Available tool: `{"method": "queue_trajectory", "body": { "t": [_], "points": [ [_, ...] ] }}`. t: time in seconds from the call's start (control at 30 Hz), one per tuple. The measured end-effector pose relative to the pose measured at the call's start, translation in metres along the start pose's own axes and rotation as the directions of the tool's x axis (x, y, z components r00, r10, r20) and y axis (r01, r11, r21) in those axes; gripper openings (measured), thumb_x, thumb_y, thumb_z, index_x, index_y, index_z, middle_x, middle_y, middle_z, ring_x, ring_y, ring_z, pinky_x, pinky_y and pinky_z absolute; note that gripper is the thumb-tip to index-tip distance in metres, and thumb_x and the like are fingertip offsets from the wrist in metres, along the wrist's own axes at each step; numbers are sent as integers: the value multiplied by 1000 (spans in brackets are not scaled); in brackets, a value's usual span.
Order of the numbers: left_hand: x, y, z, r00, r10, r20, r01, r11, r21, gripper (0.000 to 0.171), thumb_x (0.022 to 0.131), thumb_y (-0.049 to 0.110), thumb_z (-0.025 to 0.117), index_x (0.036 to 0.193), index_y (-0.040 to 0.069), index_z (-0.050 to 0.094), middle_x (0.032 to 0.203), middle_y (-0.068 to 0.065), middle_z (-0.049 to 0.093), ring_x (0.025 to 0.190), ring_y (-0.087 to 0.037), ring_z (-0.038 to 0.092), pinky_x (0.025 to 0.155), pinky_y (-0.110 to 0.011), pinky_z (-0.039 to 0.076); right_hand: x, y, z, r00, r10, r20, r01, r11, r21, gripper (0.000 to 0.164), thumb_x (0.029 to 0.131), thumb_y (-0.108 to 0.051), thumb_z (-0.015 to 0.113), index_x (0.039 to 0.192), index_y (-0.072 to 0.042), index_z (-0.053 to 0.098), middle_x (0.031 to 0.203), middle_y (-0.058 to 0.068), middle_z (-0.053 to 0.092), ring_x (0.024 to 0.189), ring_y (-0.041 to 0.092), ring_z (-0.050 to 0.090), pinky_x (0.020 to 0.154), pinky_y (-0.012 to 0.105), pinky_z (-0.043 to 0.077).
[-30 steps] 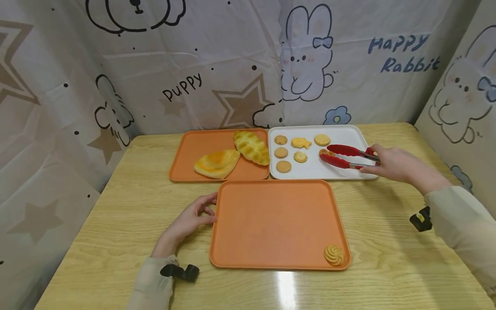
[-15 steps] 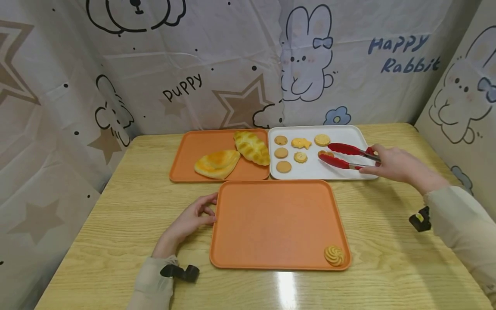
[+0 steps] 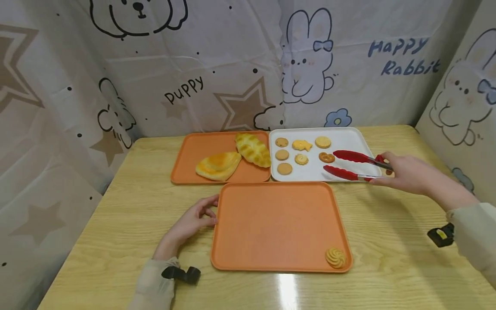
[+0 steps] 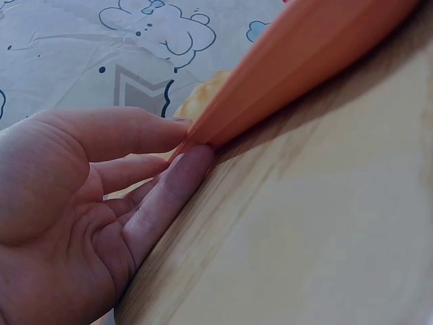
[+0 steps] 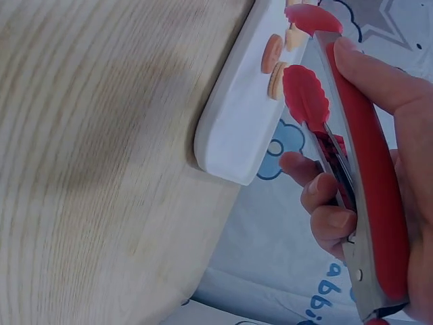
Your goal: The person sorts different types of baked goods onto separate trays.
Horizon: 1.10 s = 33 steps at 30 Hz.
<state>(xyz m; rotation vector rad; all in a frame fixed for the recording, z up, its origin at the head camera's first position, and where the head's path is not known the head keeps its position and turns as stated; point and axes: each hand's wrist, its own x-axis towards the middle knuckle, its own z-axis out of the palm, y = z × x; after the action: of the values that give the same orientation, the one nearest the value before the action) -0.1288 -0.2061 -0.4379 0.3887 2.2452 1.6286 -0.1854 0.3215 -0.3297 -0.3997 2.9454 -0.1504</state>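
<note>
In the head view my right hand (image 3: pixel 414 173) holds red-tipped metal tongs (image 3: pixel 350 156) over the right part of the white tray (image 3: pixel 345 136). The tongs' red tips are spread apart with nothing between them. Just left of the tips lies a pretzel-shaped cookie (image 3: pixel 327 157). The right wrist view shows fingers and thumb around the tongs' red handle (image 5: pixel 372 176). At the left side of the front orange tray (image 3: pixel 271 228), my left hand (image 3: pixel 191 220) pinches the rim; the left wrist view shows thumb and fingertips on that edge (image 4: pixel 203 132). A swirl cookie (image 3: pixel 335 257) sits in its lower right corner.
Several other cookies, among them a fish-shaped one (image 3: pixel 302 145), lie on the white tray. Left of it, a second orange tray (image 3: pixel 186 161) bears two breads, one smooth (image 3: pixel 218 166) and one ridged (image 3: pixel 253 150). A printed cloth (image 3: pixel 232 64) stands behind the wooden table (image 3: pixel 155 172).
The tongs have drawn right and slightly toward me, off the pretzel-shaped cookie, which stays on the white tray. My left hand keeps its place at the front tray. The head view shifts slightly.
</note>
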Motion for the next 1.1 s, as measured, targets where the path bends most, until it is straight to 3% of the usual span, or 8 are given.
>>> {"method": "queue_trajectory", "body": {
  "t": [0.17,0.43,0.7,0.9,1.1],
  "points": [
    [1,1,1,1000,4,2,-4,1000,-6,65,85,4,61,142,7,30,129,-19,38,91,-17,50,74,-25,50,-19,-5,-4,999,-21,-28,21,1000,-3,93,67,-71,59,119,5,45,83,11,62,63,16,52,53,32,44],
    [2,2,1,1000,-2,-10,2,1000,-10,65,83,3,62,141,6,32,129,-19,39,90,-15,50,75,-22,48,-46,-16,-6,1000,7,10,-6,998,-63,100,63,-77,55,121,4,43,77,7,62,58,14,52,49,33,43],
    [1,1,2,1000,-3,2,3,1000,-23,65,84,3,61,142,6,30,130,-20,38,90,-16,50,74,-23,49,-59,-24,-8,999,-45,12,46,996,-80,96,63,-76,57,119,1,48,87,11,66,63,16,58,53,39,48],
    [1,1,2,1000,-2,2,2,1000,-18,65,84,4,61,142,6,30,130,-20,38,90,-16,50,74,-24,49,-70,-29,-7,992,-117,38,119,989,-82,90,62,-74,59,117,-4,51,84,4,66,64,16,60,56,39,49],
    [1,2,2,1000,-6,3,6,1000,-24,65,84,3,61,142,6,30,130,-20,37,90,-16,50,74,-23,50,-80,-33,-6,989,-129,71,135,987,-81,89,62,-73,59,119,-5,51,85,4,67,60,13,59,54,38,49]
  ]
}}
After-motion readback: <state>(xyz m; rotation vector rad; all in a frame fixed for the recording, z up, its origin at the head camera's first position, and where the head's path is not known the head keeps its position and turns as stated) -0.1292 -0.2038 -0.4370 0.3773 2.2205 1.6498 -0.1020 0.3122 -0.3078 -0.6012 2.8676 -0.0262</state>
